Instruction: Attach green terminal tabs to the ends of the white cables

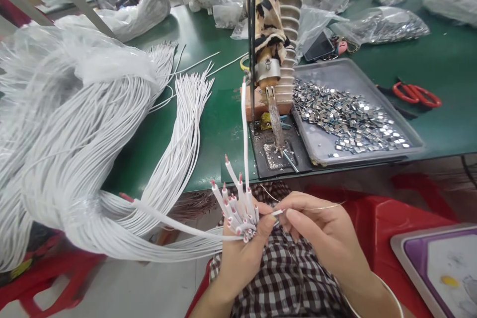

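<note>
A bundle of white cables (238, 218) with reddish stripped ends is wrapped in my left hand (240, 261), just in front of the table edge. Its thumb and forefinger pinch one cable end (277, 212) that points right. My right hand (328, 228) is closed, thumb and forefinger pinched at the tip of that cable. A thin pale wire (323, 207) runs by the right fingers; whether they grip it as well is hard to see. Two cables stand out from the bundle, one rising upright (244, 124) and one reaching left (167, 221).
A soldering iron (274, 114) hangs in a stand above a dark plate (266, 171), beside a ribbed duct (285, 25). Right of it are a tray (413, 146) of small metal pieces and red-handled scissors (417, 95). More white cables (85, 144) hang over the table's left side.
</note>
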Motion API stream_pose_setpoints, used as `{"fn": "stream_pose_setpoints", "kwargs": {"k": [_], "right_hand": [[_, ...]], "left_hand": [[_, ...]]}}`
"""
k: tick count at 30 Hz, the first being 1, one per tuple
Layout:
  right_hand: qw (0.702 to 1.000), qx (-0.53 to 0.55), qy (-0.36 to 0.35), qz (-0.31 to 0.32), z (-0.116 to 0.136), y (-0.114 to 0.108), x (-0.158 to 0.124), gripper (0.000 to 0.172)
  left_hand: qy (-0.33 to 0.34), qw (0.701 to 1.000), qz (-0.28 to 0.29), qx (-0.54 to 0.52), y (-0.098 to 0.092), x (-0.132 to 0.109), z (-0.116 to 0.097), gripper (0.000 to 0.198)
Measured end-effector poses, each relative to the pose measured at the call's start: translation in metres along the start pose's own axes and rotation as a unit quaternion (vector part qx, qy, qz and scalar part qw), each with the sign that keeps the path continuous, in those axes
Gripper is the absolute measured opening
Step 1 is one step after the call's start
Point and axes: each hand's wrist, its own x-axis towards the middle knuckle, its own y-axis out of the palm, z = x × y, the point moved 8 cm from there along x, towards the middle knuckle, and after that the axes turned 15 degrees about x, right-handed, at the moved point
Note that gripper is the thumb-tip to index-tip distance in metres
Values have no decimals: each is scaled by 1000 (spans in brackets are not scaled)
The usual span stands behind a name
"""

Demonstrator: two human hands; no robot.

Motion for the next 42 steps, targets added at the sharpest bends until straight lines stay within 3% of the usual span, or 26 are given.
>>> {"fn": "stream_pose_setpoints", "kwargs": {"k": [4,8,11,16,19,21,23,25,26,27,29,31,37,42], "right_hand": [[999,-3,45,-2,-1,-3,2,14],[991,-37,124,36,-8,-9,2,17],[987,-64,136,55,-13,-11,2,16],[964,152,201,86,-37,12,-4,32],[987,114,106,46,-24,11,1,28],[999,22,8,26,-2,3,5,25],[987,-126,-94,-12,25,-15,10,26],[921,-331,-179,-102,53,-43,17,30],[853,-455,-196,-164,66,-60,22,33],[815,-506,-195,-206,74,-76,28,32],[774,-557,-172,-249,84,-105,47,26],[753,-589,-141,-258,87,-122,65,18],[766,-603,-109,-196,77,-123,85,8],[805,-527,-145,-231,81,-129,75,10]], "left_hand": [[-3,999,-21,33,-6,1,-4,8],[43,994,-28,95,-12,6,-19,8],[71,987,-22,145,-14,6,-23,8],[68,989,-56,122,-18,1,-13,12],[40,992,-67,96,-15,1,-3,17],[28,995,-80,50,-15,2,0,18],[19,996,-84,-11,-14,5,3,15],[16,995,-76,-61,-14,9,5,10],[16,994,-72,-78,-15,11,6,8],[17,993,-70,-90,-16,13,7,5],[21,992,-70,-99,-18,17,9,2],[25,993,-67,-95,-17,20,11,4],[-8,997,-49,-66,-7,27,8,6],[-39,998,-34,-22,-3,31,0,19]]}}
